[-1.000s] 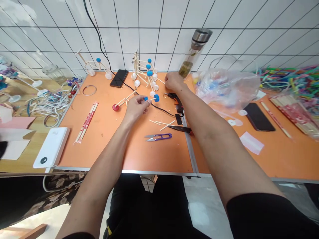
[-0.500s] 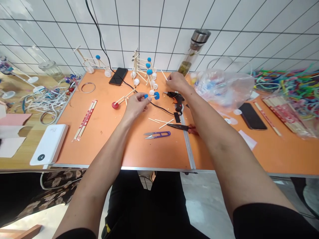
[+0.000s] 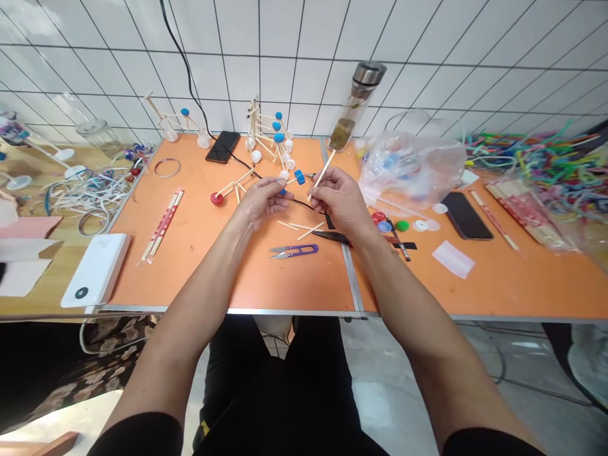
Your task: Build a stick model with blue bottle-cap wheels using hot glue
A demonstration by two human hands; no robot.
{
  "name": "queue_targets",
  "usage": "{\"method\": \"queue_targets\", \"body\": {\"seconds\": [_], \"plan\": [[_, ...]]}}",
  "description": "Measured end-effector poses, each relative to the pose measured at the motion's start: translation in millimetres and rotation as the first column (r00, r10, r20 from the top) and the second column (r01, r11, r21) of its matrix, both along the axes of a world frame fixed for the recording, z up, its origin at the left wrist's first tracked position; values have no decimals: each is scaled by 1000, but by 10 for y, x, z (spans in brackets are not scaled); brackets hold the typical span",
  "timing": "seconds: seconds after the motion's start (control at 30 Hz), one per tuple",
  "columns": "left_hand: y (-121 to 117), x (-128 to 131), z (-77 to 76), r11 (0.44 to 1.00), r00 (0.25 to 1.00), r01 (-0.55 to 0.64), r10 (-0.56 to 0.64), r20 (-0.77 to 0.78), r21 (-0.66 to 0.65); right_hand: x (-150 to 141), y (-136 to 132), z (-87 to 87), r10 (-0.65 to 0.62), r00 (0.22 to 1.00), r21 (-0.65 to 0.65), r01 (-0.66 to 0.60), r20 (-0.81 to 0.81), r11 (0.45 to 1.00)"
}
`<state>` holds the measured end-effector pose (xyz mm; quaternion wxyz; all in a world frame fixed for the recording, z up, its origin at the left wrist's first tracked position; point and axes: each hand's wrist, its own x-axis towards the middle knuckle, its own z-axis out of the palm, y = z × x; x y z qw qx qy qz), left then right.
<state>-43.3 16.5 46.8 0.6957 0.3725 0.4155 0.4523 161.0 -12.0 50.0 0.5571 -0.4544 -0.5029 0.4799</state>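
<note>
My left hand (image 3: 263,202) pinches a short wooden stick with a blue cap (image 3: 299,177) on its far end. My right hand (image 3: 339,199) holds a thin wooden stick (image 3: 323,178) upright between its fingers, close to that blue cap. A hot glue gun (image 3: 311,175) lies almost hidden behind my right hand. Below my hands sit several loose sticks (image 3: 299,229), purple-handled thread snips (image 3: 294,251) and red-handled scissors (image 3: 330,236). A black cable (image 3: 304,204) runs under my left fingers. A stick frame with a red wheel (image 3: 228,190) lies left of my left hand.
Stick models with blue tops (image 3: 266,130) stand at the wall, beside a phone (image 3: 222,147). A glass bottle (image 3: 354,104), plastic bag (image 3: 411,168), coloured caps (image 3: 384,221), a second phone (image 3: 465,215), and a power bank (image 3: 95,270) surround the orange table (image 3: 213,278).
My right hand has drawn back toward me with the stick, nearer my left hand, and now covers the glue gun. Coloured caps have come into view on the right of the table.
</note>
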Motion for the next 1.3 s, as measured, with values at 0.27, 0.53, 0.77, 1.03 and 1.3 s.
{"method": "queue_targets", "body": {"seconds": [0.27,0.53,0.77,1.03,1.3], "plan": [[8,45,-67,995,999,-16,20,-37,97,25,-27,12,-15,999,18,16,-52,1000],[-46,133,-102,989,998,-66,63,32,130,-19,-46,-47,-74,991,28,78,-109,997],[-80,152,-74,991,995,-94,90,51,94,-52,-18,-122,-60,990,-24,57,-131,998],[-109,146,-17,999,997,-18,16,72,35,-64,-17,-141,-89,975,-42,82,-203,996],[-109,139,23,1000,986,17,-18,167,5,-54,2,-113,-91,951,-121,58,-294,991]]}}
